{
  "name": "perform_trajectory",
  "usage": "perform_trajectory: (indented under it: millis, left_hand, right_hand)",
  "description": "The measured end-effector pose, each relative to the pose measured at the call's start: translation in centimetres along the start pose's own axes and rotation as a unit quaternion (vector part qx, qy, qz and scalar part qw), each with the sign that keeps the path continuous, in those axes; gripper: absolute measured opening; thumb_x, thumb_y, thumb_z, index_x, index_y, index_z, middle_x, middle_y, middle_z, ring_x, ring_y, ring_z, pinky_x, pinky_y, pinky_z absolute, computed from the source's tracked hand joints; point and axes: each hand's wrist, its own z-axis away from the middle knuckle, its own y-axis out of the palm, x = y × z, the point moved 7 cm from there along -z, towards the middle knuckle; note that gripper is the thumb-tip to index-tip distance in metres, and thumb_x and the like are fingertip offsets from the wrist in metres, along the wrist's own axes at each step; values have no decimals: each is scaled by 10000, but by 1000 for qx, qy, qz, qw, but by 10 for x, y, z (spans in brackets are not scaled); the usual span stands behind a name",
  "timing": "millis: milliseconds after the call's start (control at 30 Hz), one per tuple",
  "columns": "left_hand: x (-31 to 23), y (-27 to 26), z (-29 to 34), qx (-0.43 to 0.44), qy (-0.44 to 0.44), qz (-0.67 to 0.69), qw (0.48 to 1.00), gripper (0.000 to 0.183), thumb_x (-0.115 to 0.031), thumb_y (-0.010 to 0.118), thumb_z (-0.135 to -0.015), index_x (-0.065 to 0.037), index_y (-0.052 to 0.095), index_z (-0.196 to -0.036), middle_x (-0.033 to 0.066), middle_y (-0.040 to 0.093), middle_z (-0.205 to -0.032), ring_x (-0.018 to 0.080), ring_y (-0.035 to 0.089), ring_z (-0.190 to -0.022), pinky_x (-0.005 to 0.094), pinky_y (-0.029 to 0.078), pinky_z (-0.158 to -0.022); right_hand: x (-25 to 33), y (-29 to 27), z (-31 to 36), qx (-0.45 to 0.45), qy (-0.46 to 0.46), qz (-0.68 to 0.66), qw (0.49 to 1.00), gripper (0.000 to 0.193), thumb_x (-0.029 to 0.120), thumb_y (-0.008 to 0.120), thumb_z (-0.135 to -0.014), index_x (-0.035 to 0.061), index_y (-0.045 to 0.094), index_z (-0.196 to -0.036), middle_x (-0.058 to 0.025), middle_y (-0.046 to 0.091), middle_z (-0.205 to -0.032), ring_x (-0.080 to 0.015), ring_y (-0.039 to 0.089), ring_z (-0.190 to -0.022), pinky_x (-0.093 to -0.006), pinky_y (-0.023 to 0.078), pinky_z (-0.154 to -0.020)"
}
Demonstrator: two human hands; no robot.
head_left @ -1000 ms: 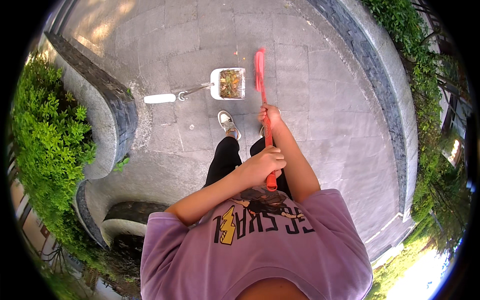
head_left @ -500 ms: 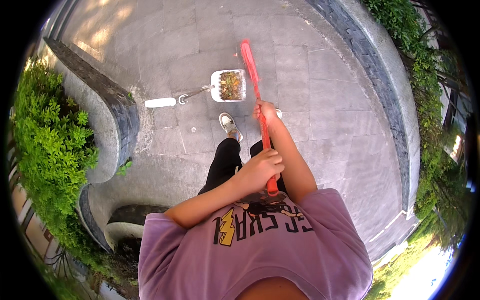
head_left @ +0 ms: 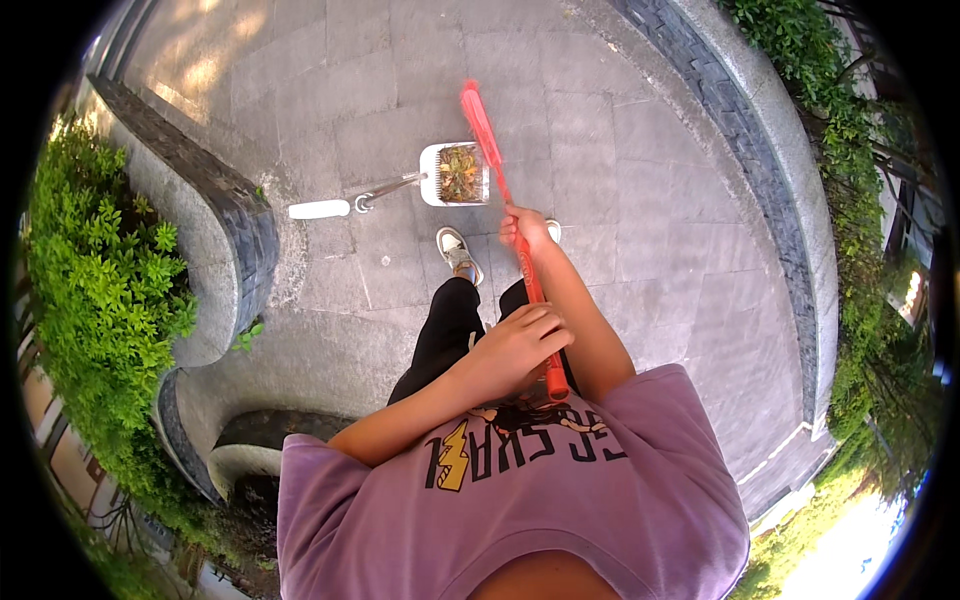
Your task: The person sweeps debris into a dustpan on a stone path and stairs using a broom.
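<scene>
Gripping the red broom (head_left: 505, 190), the left hand (head_left: 515, 350) wraps its fingers near the handle's top and the right hand (head_left: 522, 228) clasps it midway. Its bristles touch the dustpan (head_left: 455, 175), which lies full of leaves on the paving (head_left: 650, 200) just ahead of the shoes (head_left: 458, 252).

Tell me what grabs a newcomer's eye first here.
The red broom, running up the frame's middle, gripped by the left hand near the handle's top and the right hand farther down. Its head sits beside a white dustpan full of dry leaves on the grey stone paving.
</scene>
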Motion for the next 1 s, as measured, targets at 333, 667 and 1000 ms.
perform_trajectory:
  millis: [333,667,1000]
  left_hand:
    - [107,-216,50,-185,-267,-390,862,760,-16,741,-607,-113,451,-1303,139,522,-1256,346,483,-1183,425,370,-1014]
    - [245,-226,90,44,-389,-409,824,283,-216,737,-590,-69,715,-831,184,674,-793,357,656,-794,429,526,-732]
    - [225,-197,107,58,-337,-289,894,241,-220,756,-603,-10,673,-686,201,624,-677,343,624,-649,417,471,-611]
  right_hand:
    - [39,-41,53,43,25,-52,997,106,162,500,-956,64,465,-936,29,388,-570,-58,309,-425,-207,265,-377]
    - [41,-48,70,140,57,-182,972,139,148,457,-977,11,473,-964,31,388,-604,-40,353,-453,-176,301,-390]
    - [36,-56,97,173,64,-219,958,197,142,419,-987,-45,458,-1030,24,394,-612,-42,364,-469,-182,320,-391]
